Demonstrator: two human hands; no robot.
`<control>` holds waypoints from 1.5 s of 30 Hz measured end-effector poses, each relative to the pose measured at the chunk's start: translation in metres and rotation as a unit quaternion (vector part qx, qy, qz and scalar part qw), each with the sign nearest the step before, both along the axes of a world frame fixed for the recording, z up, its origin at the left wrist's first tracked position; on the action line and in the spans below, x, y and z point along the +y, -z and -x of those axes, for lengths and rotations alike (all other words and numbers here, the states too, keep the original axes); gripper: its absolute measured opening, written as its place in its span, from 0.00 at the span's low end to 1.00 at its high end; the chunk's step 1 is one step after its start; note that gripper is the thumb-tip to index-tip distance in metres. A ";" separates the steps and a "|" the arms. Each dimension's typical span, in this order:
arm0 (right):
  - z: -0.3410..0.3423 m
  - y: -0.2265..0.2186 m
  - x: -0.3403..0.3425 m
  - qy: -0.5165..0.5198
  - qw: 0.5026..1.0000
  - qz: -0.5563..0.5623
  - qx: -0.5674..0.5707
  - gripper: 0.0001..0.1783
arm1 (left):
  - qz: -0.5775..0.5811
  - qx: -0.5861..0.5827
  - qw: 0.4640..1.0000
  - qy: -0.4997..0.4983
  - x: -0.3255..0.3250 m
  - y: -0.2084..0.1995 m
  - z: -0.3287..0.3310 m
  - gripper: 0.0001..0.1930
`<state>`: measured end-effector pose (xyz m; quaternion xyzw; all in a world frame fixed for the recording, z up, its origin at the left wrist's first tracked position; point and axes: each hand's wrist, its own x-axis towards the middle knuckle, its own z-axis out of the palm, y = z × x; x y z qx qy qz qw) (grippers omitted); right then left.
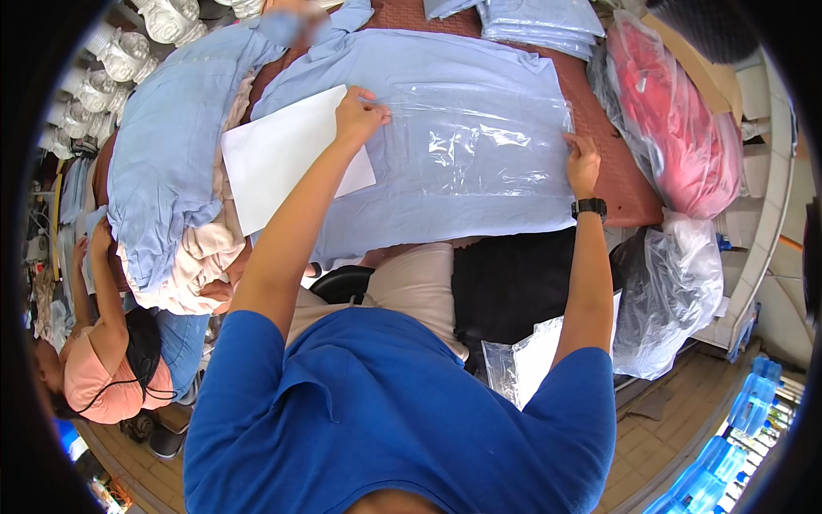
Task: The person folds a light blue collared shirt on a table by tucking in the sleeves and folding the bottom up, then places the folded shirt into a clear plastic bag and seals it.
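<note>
A light blue shirt [505, 77] is spread out on the table in front of me. On top of it lies a clear plastic bag [462, 158], flat and shiny. My left hand [360, 118] pinches the bag's left edge, its wrist crossing above a white sheet of card or paper [282, 146]. At the bag's opposite end, my right hand [583, 163] is closed on the edge with thumb and fingertips; a dark watch [589, 206] is on that wrist. The white sheet rests partly on the shirt, left of the bag.
More blue shirts [171, 146] are heaped over pale pink cloth at the left. Folded, bagged shirts [544, 26] sit at the far edge of the reddish-brown table [621, 176]. Red clothing in plastic [672, 111] stands at right. A co-worker [111, 368] is at lower left.
</note>
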<state>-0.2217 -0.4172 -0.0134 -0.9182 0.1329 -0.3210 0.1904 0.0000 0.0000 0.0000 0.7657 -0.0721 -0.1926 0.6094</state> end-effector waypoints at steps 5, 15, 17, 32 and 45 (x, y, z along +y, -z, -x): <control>-0.002 0.003 0.004 -0.008 1.000 0.003 -0.028 0.17 | 0.079 0.099 0.992 0.009 0.009 -0.013 -0.007 0.16; 0.003 -0.009 -0.004 -0.027 0.999 0.011 -0.021 0.17 | -0.076 -0.112 0.980 0.149 0.014 -0.009 0.038 0.30; -0.001 -0.021 0.008 -0.028 0.999 -0.006 -0.028 0.17 | -0.080 -0.036 0.984 0.155 0.022 -0.023 0.037 0.33; -0.099 -0.290 -0.082 0.043 0.954 0.250 -0.160 0.17 | 0.103 -0.306 0.929 0.179 -0.052 -0.270 -0.063 0.29; -0.301 -0.273 -0.135 0.212 0.864 0.445 0.101 0.12 | 0.004 -0.318 0.937 0.145 -0.219 -0.224 -0.212 0.26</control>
